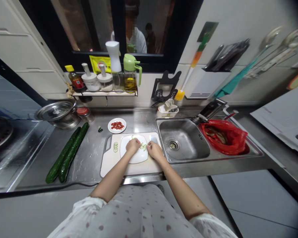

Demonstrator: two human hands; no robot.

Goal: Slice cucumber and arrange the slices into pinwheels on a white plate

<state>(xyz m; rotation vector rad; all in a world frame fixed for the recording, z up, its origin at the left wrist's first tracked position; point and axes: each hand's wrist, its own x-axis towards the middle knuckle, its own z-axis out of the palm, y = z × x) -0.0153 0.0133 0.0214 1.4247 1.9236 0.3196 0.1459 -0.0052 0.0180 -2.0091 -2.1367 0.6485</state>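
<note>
A white square plate point(136, 158) rests on a pale cutting board point(108, 167) with a grey rim. Thin cucumber slices point(143, 147) lie on the plate between my two hands, and a few more are near its far edge. Over the plate's middle, my left hand point(133, 145) is closed, its fingertips close to these slices; what it pinches is hidden. My right hand point(155, 151) is at the plate's right edge, thumb and finger together at the rim of a cucumber slice. A short row of cucumber slices point(115, 147) lies on the board's left side.
Two whole cucumbers point(71, 150) lie at left by a lidded steel pot point(56, 112). Behind the board stands a small plate point(117, 130) of chopped red pieces. To the right are a sink point(186, 145) and a red plastic bag point(234, 140). A seasoning shelf point(106, 94) hangs behind.
</note>
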